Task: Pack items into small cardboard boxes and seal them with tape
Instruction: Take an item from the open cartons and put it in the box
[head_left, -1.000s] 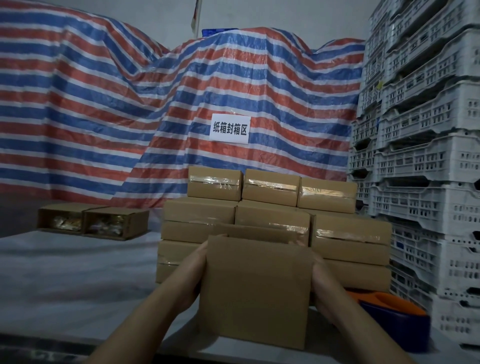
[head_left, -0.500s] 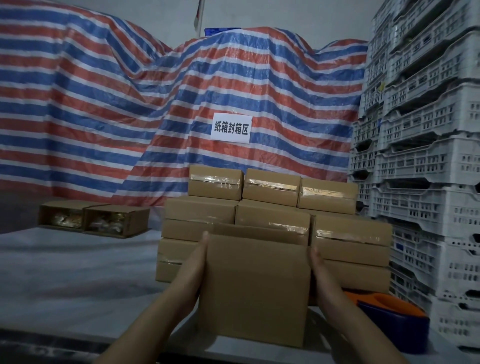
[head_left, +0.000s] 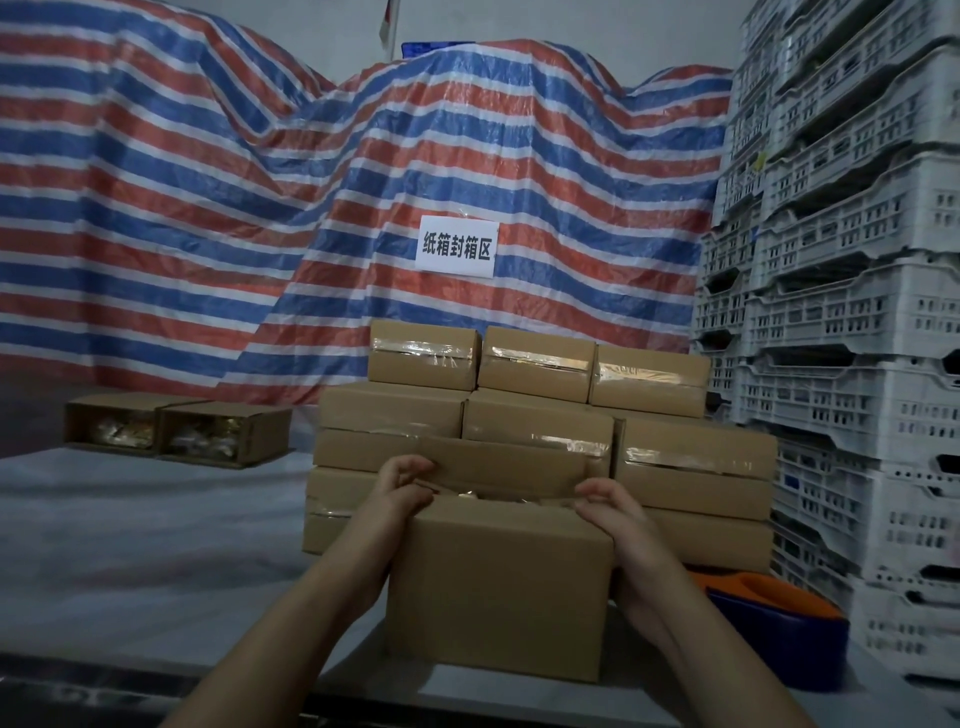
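Head view: closing the flaps of a small brown cardboard box (head_left: 498, 587) on the table edge.

The left hand (head_left: 402, 488) and right hand (head_left: 605, 506) curl over its top corners, long axis running between them, far flap (head_left: 511, 465) upright. Behind it, touching or not I cannot tell, stand stacked taped cardboard boxes (head_left: 535, 364); an orange-and-blue tape dispenser (head_left: 774, 613) lies nearest the right hand.

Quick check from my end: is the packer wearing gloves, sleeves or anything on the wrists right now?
No. Both hands, left hand and right hand, are bare, with no gloves. Both forearms are uncovered as far as the bottom edge of the picture, so no sleeve shows. I see no watch, band or ring, though the light is dim.
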